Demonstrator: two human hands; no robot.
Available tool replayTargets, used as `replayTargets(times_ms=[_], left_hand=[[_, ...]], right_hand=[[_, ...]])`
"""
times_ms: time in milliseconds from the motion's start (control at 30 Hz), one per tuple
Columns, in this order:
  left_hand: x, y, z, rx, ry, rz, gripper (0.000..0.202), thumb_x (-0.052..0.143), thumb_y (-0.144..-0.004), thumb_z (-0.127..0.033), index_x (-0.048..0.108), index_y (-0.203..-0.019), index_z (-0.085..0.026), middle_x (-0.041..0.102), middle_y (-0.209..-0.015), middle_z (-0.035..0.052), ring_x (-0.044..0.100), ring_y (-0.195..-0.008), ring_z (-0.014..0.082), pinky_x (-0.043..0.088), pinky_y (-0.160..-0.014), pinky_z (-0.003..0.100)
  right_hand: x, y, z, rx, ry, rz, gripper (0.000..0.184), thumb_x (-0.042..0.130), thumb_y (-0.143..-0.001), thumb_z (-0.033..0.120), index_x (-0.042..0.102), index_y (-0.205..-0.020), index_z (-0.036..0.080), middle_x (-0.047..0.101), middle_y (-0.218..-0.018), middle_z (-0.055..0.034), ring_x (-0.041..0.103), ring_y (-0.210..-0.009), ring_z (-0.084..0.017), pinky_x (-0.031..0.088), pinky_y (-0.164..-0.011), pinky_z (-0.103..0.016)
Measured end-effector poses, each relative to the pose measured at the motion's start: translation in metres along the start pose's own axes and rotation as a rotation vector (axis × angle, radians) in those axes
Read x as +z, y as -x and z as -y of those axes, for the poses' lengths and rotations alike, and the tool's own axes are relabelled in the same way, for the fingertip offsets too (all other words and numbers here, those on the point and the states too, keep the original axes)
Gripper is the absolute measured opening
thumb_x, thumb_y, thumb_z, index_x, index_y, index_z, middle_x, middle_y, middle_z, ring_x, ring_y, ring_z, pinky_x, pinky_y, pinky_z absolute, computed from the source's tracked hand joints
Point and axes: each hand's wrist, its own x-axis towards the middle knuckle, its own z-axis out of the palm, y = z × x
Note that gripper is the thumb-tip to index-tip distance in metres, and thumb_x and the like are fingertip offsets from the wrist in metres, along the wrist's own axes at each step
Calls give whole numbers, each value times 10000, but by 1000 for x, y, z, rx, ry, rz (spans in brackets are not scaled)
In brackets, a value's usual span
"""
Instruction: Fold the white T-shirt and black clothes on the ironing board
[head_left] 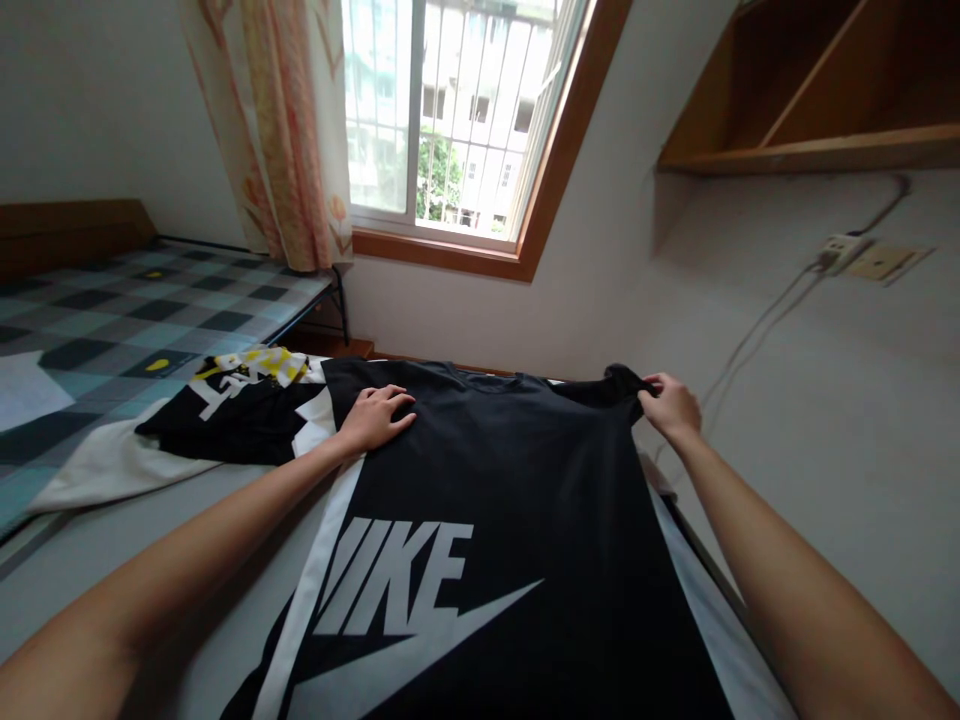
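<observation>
A black T-shirt [525,480] with a large white NIKE print and swoosh lies spread out in front of me, its neckline toward the window. White panels run along its sides. My left hand [377,418] rests on the shirt near its upper left shoulder, fingers stretched out over the cloth. At the upper right, my right hand [670,405] pinches the sleeve and holds it slightly raised and bunched. The shirt's lower end passes out of view at the bottom.
Other garments, black with white lettering and yellow patches [247,405], lie to the left. Beyond them is a bed with a checked mattress [187,290] and a white paper [30,390]. A wall stands close on the right, with a socket [844,253] and hanging cables below wooden shelves [810,150].
</observation>
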Motion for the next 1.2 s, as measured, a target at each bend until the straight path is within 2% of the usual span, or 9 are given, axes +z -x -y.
replayTargets(times_ms=[100,200,300,400,467,633,733,867,1200], left_hand=[[0,0,0,1,-8,1,376,496,-911,-482,651,-1181,-273,596,-1314,50,560,-1174,256,326,-1061,442],[-1,0,-1,4,-17,-4,370,493,-913,-477,646,-1186,-279,597,-1313,50,556,-1178,254,328,-1057,440],[0,1,-1,4,-24,-9,370,492,-915,-479,645,-1186,-279,601,-1309,47,564,-1166,252,338,-1051,435],[0,1,0,2,-33,-13,368,499,-913,-477,652,-1181,-276,611,-1299,50,580,-1145,251,356,-1039,436],[-2,0,-3,13,-63,-26,362,506,-915,-460,662,-1170,-255,622,-1288,74,571,-1173,266,344,-1054,462],[-11,7,-40,166,-250,-47,316,427,-937,-198,705,-1087,-177,581,-1360,144,393,-1381,311,204,-1144,528],[-10,23,-68,77,-227,23,365,394,-964,-241,658,-1210,-185,567,-1387,137,437,-1351,313,287,-1110,532],[-1,47,-74,-10,-108,119,531,391,-967,-514,519,-1401,-237,443,-1512,95,373,-1405,309,304,-1131,502],[-2,59,-60,-10,-42,64,525,434,-952,-493,525,-1402,-237,443,-1511,90,336,-1427,317,287,-1154,499]], right_hand=[[-3,4,-6,85,101,38,393,565,-814,233,652,-1194,179,690,-1123,-165,652,-1015,-310,503,-810,-401],[6,21,-9,164,320,244,406,600,-780,186,663,-1181,177,636,-1195,-196,591,-1125,-368,462,-882,-492],[17,42,0,116,409,272,388,532,-825,160,660,-1191,164,583,-1245,-205,543,-1175,-379,417,-925,-516],[20,61,27,-51,340,114,412,434,-898,187,622,-1265,181,543,-1298,-186,517,-1188,-350,391,-956,-492],[21,72,52,-139,268,123,404,436,-930,282,612,-1285,202,531,-1322,-167,502,-1199,-332,380,-981,-472],[37,99,112,-152,108,421,581,388,-952,558,505,-1418,233,424,-1474,-160,434,-1310,-341,360,-1040,-476],[53,119,131,-96,48,511,648,312,-965,600,416,-1486,228,339,-1548,-158,321,-1410,-327,276,-1112,-493],[66,142,131,-95,33,467,627,280,-991,558,370,-1514,224,275,-1594,-126,215,-1464,-306,174,-1164,-490],[64,145,97,-149,19,424,577,315,-1005,484,430,-1481,179,323,-1575,-131,251,-1455,-308,193,-1163,-503]])
